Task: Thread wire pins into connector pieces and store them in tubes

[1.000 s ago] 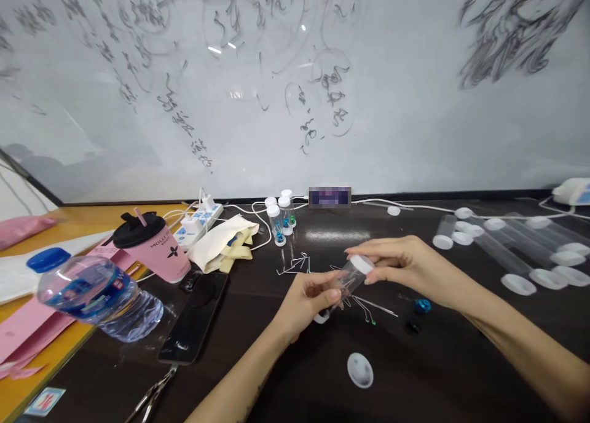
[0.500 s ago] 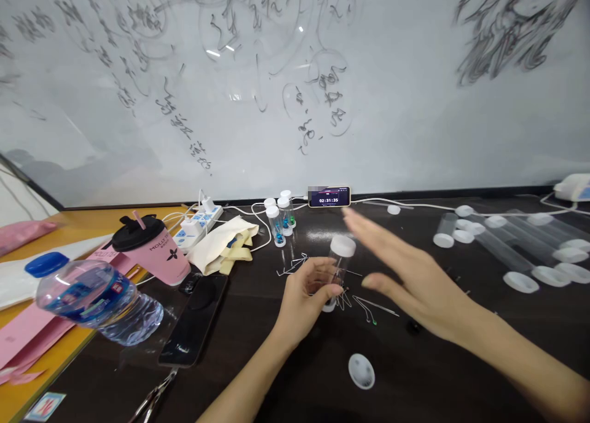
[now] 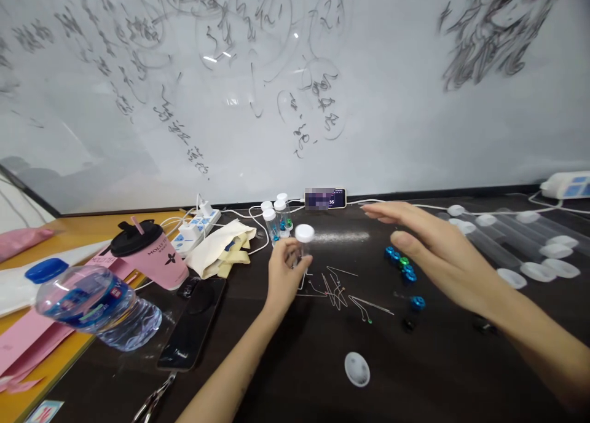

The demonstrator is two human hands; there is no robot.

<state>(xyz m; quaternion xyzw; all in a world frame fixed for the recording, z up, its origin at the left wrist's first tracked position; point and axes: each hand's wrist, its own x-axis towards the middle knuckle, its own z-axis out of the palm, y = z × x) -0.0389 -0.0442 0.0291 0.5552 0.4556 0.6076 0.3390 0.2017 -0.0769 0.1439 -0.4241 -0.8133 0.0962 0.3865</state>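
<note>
My left hand (image 3: 284,269) is closed around a clear tube with a white cap (image 3: 305,233), upright just right of the capped tubes at the back. My right hand (image 3: 437,260) is open, fingers stretched out and thumb apart, hovering above the dark table with nothing in it. Beside its thumb lie small shiny blue and green round parts (image 3: 400,260), with another blue one (image 3: 417,303) nearer to me. Thin bent metal wires (image 3: 335,292) lie scattered between the hands. Closer to me rests a loose white cap (image 3: 357,369).
Several capped tubes (image 3: 271,223) holding blue and green parts stand behind my left hand. Clear tubes (image 3: 520,243) lie at the right. On the left are a phone (image 3: 191,324), a water bottle (image 3: 96,303), a pink cup (image 3: 154,254), pliers (image 3: 154,398) and a power strip (image 3: 198,229).
My left hand has carried the capped tube leftward and back, toward the standing tubes. My right hand has shifted right, and the blue and green parts now show.
</note>
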